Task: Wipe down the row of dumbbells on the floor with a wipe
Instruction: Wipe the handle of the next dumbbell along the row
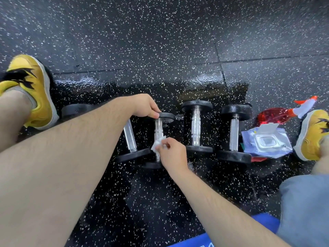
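Note:
Several black dumbbells with chrome handles lie in a row on the speckled floor. A small dumbbell (158,128) sits near the middle. My left hand (145,106) grips its far black end plate. My right hand (170,152) pinches a crumpled white wipe (157,142) against the near part of its chrome handle. To its left lies a larger dumbbell (130,138), partly under my left forearm. Two more dumbbells (195,127) (234,134) lie to the right, untouched.
An open pack of wipes (267,142) lies right of the row, with a red spray bottle (277,115) behind it. Yellow shoes stand at the far left (33,91) and far right (313,136). A blue mat (263,223) lies near me. The floor around the dumbbells looks wet.

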`<state>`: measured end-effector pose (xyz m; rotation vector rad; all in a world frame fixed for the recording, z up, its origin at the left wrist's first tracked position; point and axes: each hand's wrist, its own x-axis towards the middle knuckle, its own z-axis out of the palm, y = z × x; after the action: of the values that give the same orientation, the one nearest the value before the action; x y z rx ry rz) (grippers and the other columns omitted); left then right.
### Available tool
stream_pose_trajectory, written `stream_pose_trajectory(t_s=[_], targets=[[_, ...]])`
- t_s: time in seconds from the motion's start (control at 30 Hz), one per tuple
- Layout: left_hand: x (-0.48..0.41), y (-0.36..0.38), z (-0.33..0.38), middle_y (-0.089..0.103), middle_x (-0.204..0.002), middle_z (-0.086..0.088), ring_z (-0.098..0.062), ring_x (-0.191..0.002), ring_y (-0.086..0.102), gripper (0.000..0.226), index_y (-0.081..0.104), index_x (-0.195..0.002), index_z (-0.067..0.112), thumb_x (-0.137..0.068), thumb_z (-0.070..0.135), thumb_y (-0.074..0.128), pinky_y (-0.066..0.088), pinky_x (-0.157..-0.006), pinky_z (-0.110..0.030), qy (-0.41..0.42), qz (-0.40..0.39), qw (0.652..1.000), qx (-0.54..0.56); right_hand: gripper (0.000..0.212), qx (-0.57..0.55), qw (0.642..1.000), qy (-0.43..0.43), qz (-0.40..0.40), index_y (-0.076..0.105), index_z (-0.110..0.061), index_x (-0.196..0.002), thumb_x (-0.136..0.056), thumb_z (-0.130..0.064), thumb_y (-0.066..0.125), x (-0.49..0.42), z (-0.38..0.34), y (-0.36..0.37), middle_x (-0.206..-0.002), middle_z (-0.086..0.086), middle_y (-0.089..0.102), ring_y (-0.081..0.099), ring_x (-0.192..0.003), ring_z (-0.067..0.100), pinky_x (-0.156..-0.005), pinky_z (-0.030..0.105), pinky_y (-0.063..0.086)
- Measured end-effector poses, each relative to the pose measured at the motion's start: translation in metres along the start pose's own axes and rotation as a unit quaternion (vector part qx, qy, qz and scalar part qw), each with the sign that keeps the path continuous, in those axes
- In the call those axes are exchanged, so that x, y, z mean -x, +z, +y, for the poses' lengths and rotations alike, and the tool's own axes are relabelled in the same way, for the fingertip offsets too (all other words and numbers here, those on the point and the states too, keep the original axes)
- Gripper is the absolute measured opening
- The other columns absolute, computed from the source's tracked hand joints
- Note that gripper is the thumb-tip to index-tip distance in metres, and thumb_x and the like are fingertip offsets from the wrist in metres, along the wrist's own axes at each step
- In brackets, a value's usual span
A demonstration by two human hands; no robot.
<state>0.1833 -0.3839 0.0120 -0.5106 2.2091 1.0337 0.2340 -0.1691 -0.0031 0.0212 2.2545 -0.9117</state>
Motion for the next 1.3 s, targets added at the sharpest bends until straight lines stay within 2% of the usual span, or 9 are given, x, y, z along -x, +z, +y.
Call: stream_pose_trajectory(t_s=[0.13,0.3,0.37,0.5,0.63,0.8,0.9,1.17,1.3], targets=[[-0.002,0.002,0.002,0.069,-0.109,0.014,-0.014,-0.108,0.06,0.024,0.076,-0.115,0.035,-0.091,0.033,0.074,0.045,-0.107,-0.039,0.008,0.001,1.0,-0.011,0.015,0.001,0.999,-0.013,0.046,0.072,-0.002,-0.091,-0.094,-0.004,0.057,-0.011,-0.017,0.006,-0.095,0.007,0.07,0.066,-0.083,0.017,-0.076,0.033,0.056],[-0.001,0.001,-0.001,0.068,-0.109,0.014,-0.013,-0.105,0.059,0.024,0.076,-0.114,0.035,-0.091,0.033,0.074,0.045,-0.106,-0.038,0.003,0.005,1.0,-0.001,0.028,0.044,0.997,-0.052,0.039,0.072,-0.009,-0.118,-0.098,-0.005,0.053,-0.01,-0.017,0.007,-0.105,0.003,0.068,0.061,-0.093,0.014,-0.087,0.027,0.051],[-0.001,0.0,-0.002,0.067,-0.109,0.014,-0.012,-0.106,0.059,0.024,0.076,-0.114,0.035,-0.091,0.033,0.074,0.045,-0.104,-0.036,0.002,0.003,1.0,0.001,0.026,0.135,0.984,-0.11,0.019,0.074,-0.011,-0.111,-0.098,-0.007,0.051,-0.014,-0.014,0.005,-0.099,0.004,0.066,0.061,-0.092,0.019,-0.085,0.03,0.051],[-0.001,0.001,0.0,0.069,-0.109,0.014,-0.012,-0.103,0.06,0.023,0.076,-0.115,0.034,-0.092,0.032,0.073,0.045,-0.098,-0.031,0.009,0.001,1.0,-0.012,0.017,0.26,0.93,-0.258,0.031,0.074,-0.01,-0.09,-0.093,-0.008,0.057,-0.034,-0.016,0.002,-0.082,-0.005,0.045,0.05,-0.082,0.019,-0.066,0.029,0.038],[0.0,0.001,0.0,0.07,-0.107,0.013,-0.01,-0.101,0.06,0.024,0.076,-0.115,0.033,-0.092,0.032,0.073,0.045,-0.099,-0.03,0.013,-0.001,1.0,-0.022,0.008,0.373,0.869,-0.326,0.019,0.072,-0.006,-0.084,-0.087,-0.005,0.064,-0.051,-0.02,0.012,-0.092,0.008,0.053,0.052,-0.086,0.032,-0.061,0.033,0.04],[0.0,0.001,0.008,0.069,-0.106,0.014,-0.013,-0.104,0.061,0.024,0.076,-0.116,0.033,-0.093,0.034,0.072,0.047,-0.102,-0.035,0.015,-0.003,0.999,-0.039,0.027,0.533,0.777,-0.325,-0.084,0.069,-0.007,-0.115,-0.093,-0.006,0.052,-0.039,-0.038,0.019,-0.126,0.01,0.05,0.042,-0.126,0.037,-0.089,0.039,0.048],[0.001,0.001,0.011,0.069,-0.113,0.013,-0.014,-0.107,0.06,0.025,0.074,-0.117,0.035,-0.092,0.036,0.072,0.047,-0.104,-0.038,0.008,-0.005,0.999,-0.051,0.031,0.587,0.726,-0.335,-0.122,0.065,-0.01,-0.122,-0.095,-0.009,0.051,-0.025,-0.034,0.022,-0.127,0.007,0.05,0.046,-0.121,0.03,-0.086,0.034,0.047],[0.005,0.001,0.01,0.068,-0.12,0.01,-0.013,-0.108,0.059,0.028,0.073,-0.122,0.029,-0.094,0.033,0.07,0.044,-0.102,-0.032,0.018,0.002,0.999,-0.044,0.011,0.441,0.839,-0.292,-0.128,0.072,-0.012,-0.094,-0.09,-0.009,0.062,-0.035,-0.004,0.008,-0.106,0.001,0.052,0.058,-0.092,0.025,-0.075,0.037,0.052],[0.002,0.001,0.008,0.069,-0.115,0.011,-0.013,-0.106,0.06,0.026,0.075,-0.118,0.03,-0.093,0.032,0.072,0.045,-0.103,-0.033,0.015,0.004,0.999,-0.031,0.009,0.276,0.933,-0.209,-0.103,0.072,-0.016,-0.091,-0.091,-0.009,0.067,-0.033,0.001,-0.009,-0.098,-0.005,0.054,0.057,-0.084,0.015,-0.076,0.025,0.044]])
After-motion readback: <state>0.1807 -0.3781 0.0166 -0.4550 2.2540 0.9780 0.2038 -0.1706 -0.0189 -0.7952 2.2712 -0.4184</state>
